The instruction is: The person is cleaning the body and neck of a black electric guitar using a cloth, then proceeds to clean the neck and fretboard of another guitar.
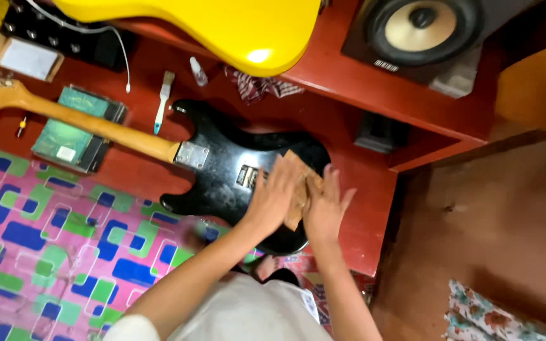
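Here, what I see from my feed, nearest first
Shirt: my wearer's white shirt (248, 312) fills the bottom edge, both forearms reaching up from it
Left hand: the left hand (274, 194) lies flat, fingers spread, pressing a brown sheet (299, 189) onto the guitar body (222, 170); not clenched around anything
Right hand: the right hand (327, 205) lies open just beside the left, palm down on the same sheet's edge and the body
Sheet: creased, tan, trapped between both palms and the black surface, on the body's lower half
Guitar: black body lies back-up on the red table (361, 189), metal neck plate (191, 155) showing, pale neck (77, 120) running off to the left
Mat: bright pink, blue and green patterned mat (52, 246) under the left side
Beyond: a green box (77, 129) beneath the neck, a brush (163, 100) and small bottle (198, 71) near the body's horn
Far: a yellow guitar (222, 28) on the shelf, a speaker (421, 28) to its right
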